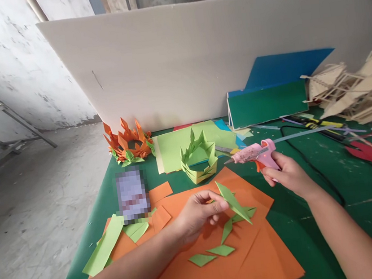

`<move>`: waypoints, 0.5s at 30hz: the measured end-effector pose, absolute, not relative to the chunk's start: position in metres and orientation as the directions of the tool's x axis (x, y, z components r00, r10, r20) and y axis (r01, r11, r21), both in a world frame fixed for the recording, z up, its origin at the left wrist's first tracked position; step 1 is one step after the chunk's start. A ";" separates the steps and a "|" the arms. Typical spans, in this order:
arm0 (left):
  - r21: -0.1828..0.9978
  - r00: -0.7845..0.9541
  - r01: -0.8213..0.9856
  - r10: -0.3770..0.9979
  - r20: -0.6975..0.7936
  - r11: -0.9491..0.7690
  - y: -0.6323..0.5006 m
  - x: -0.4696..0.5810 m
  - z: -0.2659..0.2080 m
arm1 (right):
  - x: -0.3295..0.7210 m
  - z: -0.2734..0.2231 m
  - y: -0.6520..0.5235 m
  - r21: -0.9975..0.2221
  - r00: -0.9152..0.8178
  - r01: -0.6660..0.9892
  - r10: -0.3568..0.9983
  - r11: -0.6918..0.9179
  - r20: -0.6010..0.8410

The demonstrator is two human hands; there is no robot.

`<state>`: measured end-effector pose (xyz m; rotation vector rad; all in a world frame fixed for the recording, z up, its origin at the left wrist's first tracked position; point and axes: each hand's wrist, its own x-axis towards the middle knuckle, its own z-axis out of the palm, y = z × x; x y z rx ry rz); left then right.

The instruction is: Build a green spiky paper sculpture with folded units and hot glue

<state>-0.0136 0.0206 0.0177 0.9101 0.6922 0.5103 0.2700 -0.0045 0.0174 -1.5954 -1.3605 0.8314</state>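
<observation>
Between the thumb and fingers of my left hand (203,212) is a folded green paper leaf (233,202), held above the orange paper sheets (268,256). My right hand (290,174) grips a pink glue gun (257,154) by its handle; the nozzle points left, apart from the leaf. Several more folded green paper pieces (221,250) lie on the orange sheets below my left hand. Just beyond, a ring of folded green paper (199,156) stands on the table.
An orange and green paper crown (128,142) stands at the back left, near a blurred-out object (131,193). Green strips (106,246) lie at left. A black cord (311,167) runs along the right. Wooden stick models (352,87) and a white board (163,61) stand behind.
</observation>
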 end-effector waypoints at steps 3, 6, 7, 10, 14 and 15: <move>0.801 0.667 -0.129 0.649 -0.367 0.585 0.025 -0.014 0.019 | 0.271 0.016 -0.005 -0.911 0.192 0.411 0.980 -0.034 0.050; 0.804 0.680 -0.164 0.656 -0.328 0.572 0.026 -0.014 0.019 | 0.272 0.015 -0.004 -0.910 0.190 0.413 0.981 -0.032 0.051; 0.819 0.680 -0.178 0.670 -0.299 0.546 0.026 -0.014 0.018 | 0.272 0.014 -0.004 -0.909 0.189 0.416 0.981 -0.033 0.051; 0.894 0.654 -0.235 0.742 -0.144 0.381 0.025 -0.014 0.017 | 0.271 0.014 -0.003 -0.906 0.196 0.421 0.979 -0.036 0.052; 0.906 0.676 -0.297 0.736 -0.023 0.302 0.023 -0.014 0.016 | 0.270 0.014 -0.003 -0.906 0.205 0.421 0.977 -0.039 0.054; 0.892 0.695 -0.304 0.718 -0.033 0.335 0.023 -0.014 0.015 | 0.270 0.014 -0.003 -0.906 0.206 0.421 0.977 -0.039 0.053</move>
